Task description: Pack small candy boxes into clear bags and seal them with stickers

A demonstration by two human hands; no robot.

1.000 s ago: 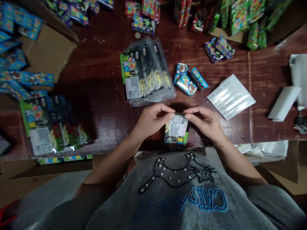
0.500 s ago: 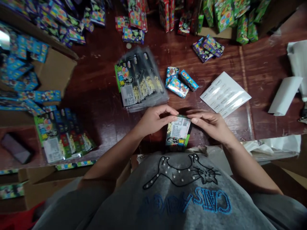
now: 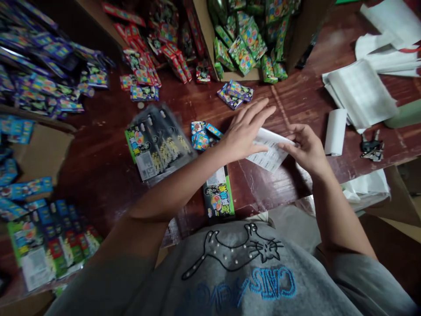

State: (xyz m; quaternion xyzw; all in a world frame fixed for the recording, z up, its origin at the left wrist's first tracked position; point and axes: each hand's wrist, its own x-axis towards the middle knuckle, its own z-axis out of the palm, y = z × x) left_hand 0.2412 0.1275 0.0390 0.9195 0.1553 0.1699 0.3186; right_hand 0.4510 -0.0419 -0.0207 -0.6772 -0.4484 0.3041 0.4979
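Observation:
A white sheet of small printed stickers (image 3: 271, 156) is tilted up off the table, its far edge bent. My right hand (image 3: 305, 149) pinches its right edge between thumb and fingers. Over the left part of the sheet is my left hand (image 3: 245, 131), fingers stretched out and thumb lying against the stickers. A black and green printed package (image 3: 219, 195) lies near the table's front edge, its upper end partly hidden under my left forearm. Left of it is a stack of clear-and-black printed packages (image 3: 158, 145). Small blue candy boxes (image 3: 200, 136) lie beside my left wrist.
Cartons of green boxes (image 3: 245, 46), red boxes (image 3: 141, 61) and purple boxes (image 3: 49, 87) line the back. Two purple boxes (image 3: 235, 93) lie before them. A filled package (image 3: 33, 245) is at left. A paper roll (image 3: 336, 131), paper sheets (image 3: 365, 94) and keys (image 3: 372, 147) are at right.
Both hands have left the package and moved right to the sticker sheet. My right hand has taken its edge, and the sheet is now raised. The view has swung right.

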